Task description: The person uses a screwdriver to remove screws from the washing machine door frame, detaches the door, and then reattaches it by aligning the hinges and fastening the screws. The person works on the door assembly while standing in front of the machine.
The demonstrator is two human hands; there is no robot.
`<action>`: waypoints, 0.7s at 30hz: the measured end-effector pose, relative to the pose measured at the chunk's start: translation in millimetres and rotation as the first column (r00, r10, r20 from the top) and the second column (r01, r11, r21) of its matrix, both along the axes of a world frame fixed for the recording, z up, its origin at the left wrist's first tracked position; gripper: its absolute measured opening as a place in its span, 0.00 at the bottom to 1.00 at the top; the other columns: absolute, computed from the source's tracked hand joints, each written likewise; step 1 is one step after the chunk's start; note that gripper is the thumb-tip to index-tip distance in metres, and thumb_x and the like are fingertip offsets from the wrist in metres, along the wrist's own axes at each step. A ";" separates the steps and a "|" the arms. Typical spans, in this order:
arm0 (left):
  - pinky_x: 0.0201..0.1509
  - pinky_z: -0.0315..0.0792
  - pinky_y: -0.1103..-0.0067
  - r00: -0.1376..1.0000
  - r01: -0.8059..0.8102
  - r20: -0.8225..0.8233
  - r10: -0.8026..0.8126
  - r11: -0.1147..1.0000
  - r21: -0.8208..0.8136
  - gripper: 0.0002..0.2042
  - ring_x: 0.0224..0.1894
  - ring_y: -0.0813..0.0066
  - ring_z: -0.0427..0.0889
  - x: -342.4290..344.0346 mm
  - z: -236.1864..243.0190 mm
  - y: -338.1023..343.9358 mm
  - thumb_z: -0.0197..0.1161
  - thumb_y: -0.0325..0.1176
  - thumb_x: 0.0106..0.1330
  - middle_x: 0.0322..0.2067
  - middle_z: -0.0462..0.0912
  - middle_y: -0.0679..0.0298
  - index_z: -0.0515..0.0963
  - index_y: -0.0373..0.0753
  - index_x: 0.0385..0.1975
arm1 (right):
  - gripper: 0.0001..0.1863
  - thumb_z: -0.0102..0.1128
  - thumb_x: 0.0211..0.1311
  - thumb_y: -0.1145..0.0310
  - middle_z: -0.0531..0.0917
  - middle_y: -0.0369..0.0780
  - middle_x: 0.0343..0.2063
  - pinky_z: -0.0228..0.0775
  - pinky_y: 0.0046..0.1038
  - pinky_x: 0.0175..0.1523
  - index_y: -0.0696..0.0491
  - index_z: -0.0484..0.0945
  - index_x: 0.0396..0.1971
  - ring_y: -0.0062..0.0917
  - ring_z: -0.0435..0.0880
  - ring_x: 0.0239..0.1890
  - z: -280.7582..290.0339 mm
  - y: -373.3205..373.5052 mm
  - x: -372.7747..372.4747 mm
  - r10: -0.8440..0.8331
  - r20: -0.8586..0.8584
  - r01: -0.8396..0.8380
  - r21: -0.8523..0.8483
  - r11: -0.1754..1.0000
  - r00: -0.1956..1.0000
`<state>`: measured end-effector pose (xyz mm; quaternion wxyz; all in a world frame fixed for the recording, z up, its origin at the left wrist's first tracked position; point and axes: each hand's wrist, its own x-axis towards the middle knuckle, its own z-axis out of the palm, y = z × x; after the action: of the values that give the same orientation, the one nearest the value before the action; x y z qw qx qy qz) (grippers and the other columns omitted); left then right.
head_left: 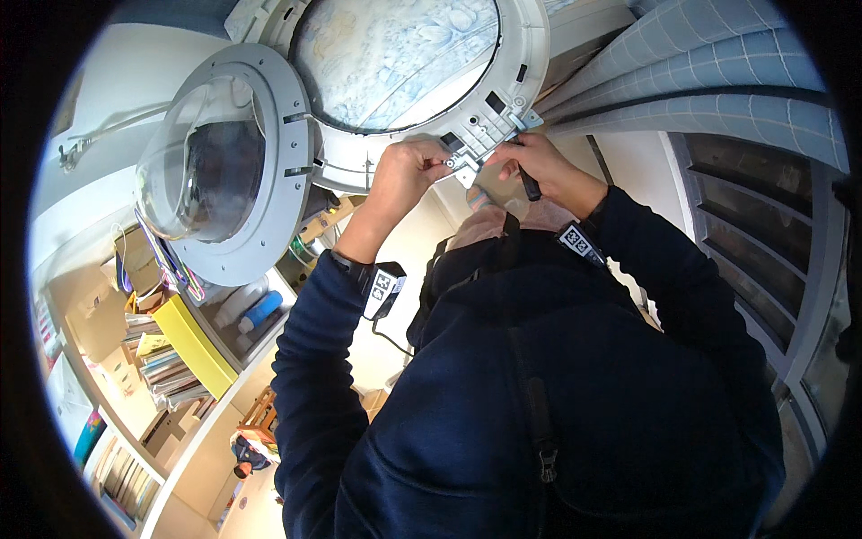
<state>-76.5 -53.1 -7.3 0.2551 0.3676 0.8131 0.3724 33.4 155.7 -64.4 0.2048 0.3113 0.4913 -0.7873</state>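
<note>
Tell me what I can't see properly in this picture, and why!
All in the head view:
- Left grip: whether it pinches anything small; the curled fingers hide that.
- Dark handle: its other end; the right grip hides it.
- Pale ring: its top; the picture's upper edge cuts it off.
- Books on the shelf: their titles; too small to read.

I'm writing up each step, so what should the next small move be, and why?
Probably steady the small pale bracket with the left hand: its fingertips are right beside it at the pale ring's edge, while the right hand holds a black handle close by.
</note>
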 end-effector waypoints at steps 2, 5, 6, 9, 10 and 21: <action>0.29 0.71 0.75 0.999 0.004 0.033 -0.005 1.000 0.028 0.08 0.25 0.64 0.79 -3.0 1.5 -1.2 0.70 0.22 0.50 0.24 0.80 0.58 0.83 0.35 0.31 | 0.11 0.54 0.66 0.68 0.85 0.42 0.35 0.73 0.21 0.29 0.59 0.78 0.42 0.21 0.80 0.22 1.0 -2.6 0.1 -0.026 0.020 0.025 0.011 1.000 0.999; 0.28 0.72 0.77 1.000 0.012 0.004 -0.012 0.999 0.037 0.08 0.24 0.66 0.79 -5.9 7.7 -6.4 0.69 0.23 0.52 0.24 0.80 0.58 0.82 0.34 0.33 | 0.11 0.54 0.67 0.68 0.85 0.42 0.34 0.73 0.21 0.30 0.58 0.79 0.42 0.21 0.80 0.23 1.4 -3.9 1.0 -0.018 0.018 0.017 0.052 0.998 1.000; 0.28 0.72 0.77 1.000 0.015 -0.018 -0.014 0.999 0.049 0.08 0.23 0.67 0.79 -3.7 10.7 -9.1 0.69 0.23 0.53 0.23 0.80 0.58 0.82 0.34 0.33 | 0.11 0.54 0.67 0.68 0.85 0.41 0.34 0.72 0.21 0.30 0.58 0.79 0.42 0.21 0.80 0.24 1.2 -4.3 1.2 -0.013 0.010 0.012 0.065 0.998 1.000; 0.25 0.70 0.79 0.889 -0.441 -0.098 0.447 0.894 0.074 0.06 0.22 0.74 0.79 27.4 23.7 -25.0 0.68 0.27 0.58 0.22 0.81 0.60 0.82 0.32 0.31 | 0.11 0.54 0.67 0.69 0.85 0.41 0.34 0.72 0.22 0.30 0.58 0.79 0.42 0.21 0.80 0.24 0.5 -3.9 -0.3 -0.003 0.038 0.001 0.066 0.998 0.999; 0.24 0.70 0.83 0.839 -0.533 0.168 0.517 0.843 0.073 0.10 0.22 0.79 0.79 42.7 27.1 -30.6 0.66 0.32 0.64 0.21 0.82 0.61 0.81 0.31 0.26 | 0.11 0.54 0.67 0.69 0.85 0.40 0.34 0.72 0.22 0.30 0.58 0.79 0.42 0.21 0.80 0.24 0.3 -4.3 -1.2 -0.023 0.029 0.022 0.043 0.999 0.999; 0.48 0.73 0.76 -0.207 -0.890 0.951 0.229 0.359 -0.280 0.10 0.40 0.76 0.78 89.1 -33.1 18.9 0.63 0.39 0.66 0.35 0.80 0.68 0.76 0.40 0.39 | 0.12 0.55 0.66 0.65 0.85 0.40 0.33 0.69 0.20 0.27 0.57 0.79 0.41 0.21 0.80 0.21 7.3 -13.4 2.4 -0.094 0.091 0.090 0.045 0.995 0.991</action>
<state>12.6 -34.2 -40.4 0.3461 -0.3467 0.3861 0.7816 35.8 142.3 -57.1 0.1845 0.3742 0.4823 -0.7702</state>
